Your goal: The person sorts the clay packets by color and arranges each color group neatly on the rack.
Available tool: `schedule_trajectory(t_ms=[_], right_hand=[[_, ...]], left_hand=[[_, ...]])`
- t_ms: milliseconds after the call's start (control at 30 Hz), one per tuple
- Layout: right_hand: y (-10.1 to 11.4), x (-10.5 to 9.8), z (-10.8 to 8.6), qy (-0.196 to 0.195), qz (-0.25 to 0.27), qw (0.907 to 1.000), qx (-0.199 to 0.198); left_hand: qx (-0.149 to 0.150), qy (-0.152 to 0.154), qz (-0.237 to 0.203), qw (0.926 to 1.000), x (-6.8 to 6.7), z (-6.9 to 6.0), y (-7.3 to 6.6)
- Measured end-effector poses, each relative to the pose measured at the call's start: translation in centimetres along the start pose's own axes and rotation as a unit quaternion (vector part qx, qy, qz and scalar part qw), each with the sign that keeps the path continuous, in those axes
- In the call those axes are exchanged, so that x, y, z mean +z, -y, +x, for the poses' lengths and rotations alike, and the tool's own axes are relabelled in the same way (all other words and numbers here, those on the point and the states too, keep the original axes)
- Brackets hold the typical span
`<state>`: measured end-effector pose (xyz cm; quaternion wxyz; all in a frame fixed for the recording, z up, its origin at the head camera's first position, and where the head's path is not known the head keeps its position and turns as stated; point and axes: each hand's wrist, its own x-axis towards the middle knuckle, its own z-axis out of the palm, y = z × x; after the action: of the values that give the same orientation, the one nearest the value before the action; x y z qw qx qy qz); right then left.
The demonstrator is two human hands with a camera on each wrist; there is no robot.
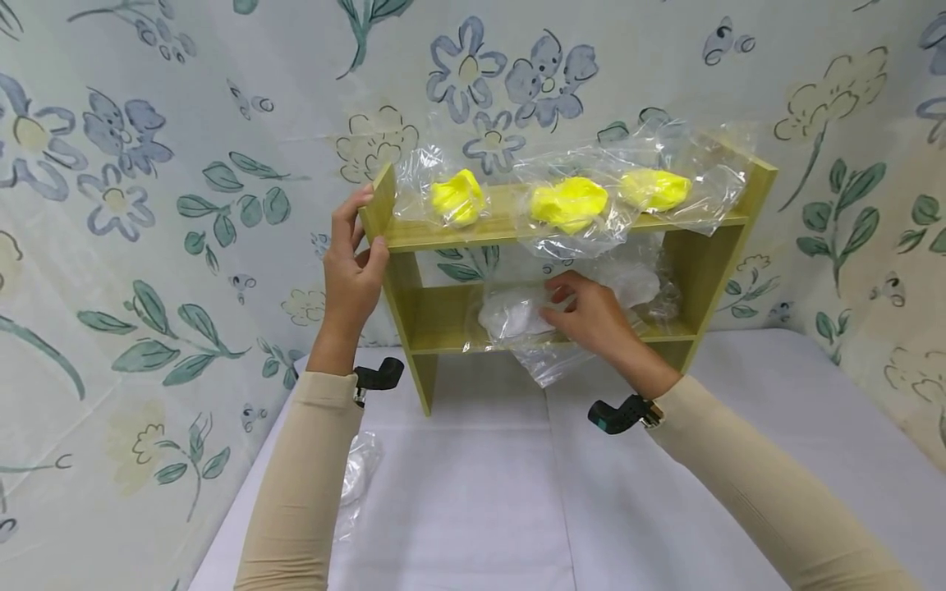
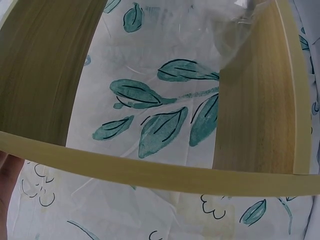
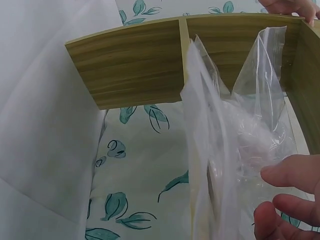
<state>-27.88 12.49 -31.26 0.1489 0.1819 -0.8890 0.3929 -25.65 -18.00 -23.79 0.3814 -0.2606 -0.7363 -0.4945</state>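
Note:
A small two-tier wooden shelf (image 1: 720,271) stands against the patterned cloth. My left hand (image 1: 353,267) grips its left side panel near the top, thumb at the front edge. On the lower tier lies a clear plastic bag with a soft white lump (image 1: 510,316), its loose end hanging over the front edge. My right hand (image 1: 591,316) is beside this bag, thumb and fingers bent and spread; in the right wrist view its fingertips (image 3: 272,175) look apart from the plastic. Another bagged white lump (image 1: 634,283) sits behind the right hand, partly hidden by it.
Along the upper tier sit three bagged yellow lumps, at left (image 1: 456,199), middle (image 1: 569,205) and right (image 1: 656,190). One more clear bag (image 1: 358,476) lies on the white-covered table (image 1: 473,501), partly behind the left forearm. Floral cloth (image 1: 244,345) hangs behind and at both sides.

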Motion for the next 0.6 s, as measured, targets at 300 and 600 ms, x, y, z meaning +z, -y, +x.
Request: schedule_trajectory(t_ms=[300,600], right_hand=[[0.14,0.14,0.06,0.017,-0.001,0.9998,0.004],[0.33,0.05,-0.48,0.015,0.002,0.9999,0.001]], left_hand=[[0.002,0.001,0.004,1.0000,-0.08,-0.08,0.11],[0.003,0.004,0.006,1.0000,-0.08,0.00,0.05]])
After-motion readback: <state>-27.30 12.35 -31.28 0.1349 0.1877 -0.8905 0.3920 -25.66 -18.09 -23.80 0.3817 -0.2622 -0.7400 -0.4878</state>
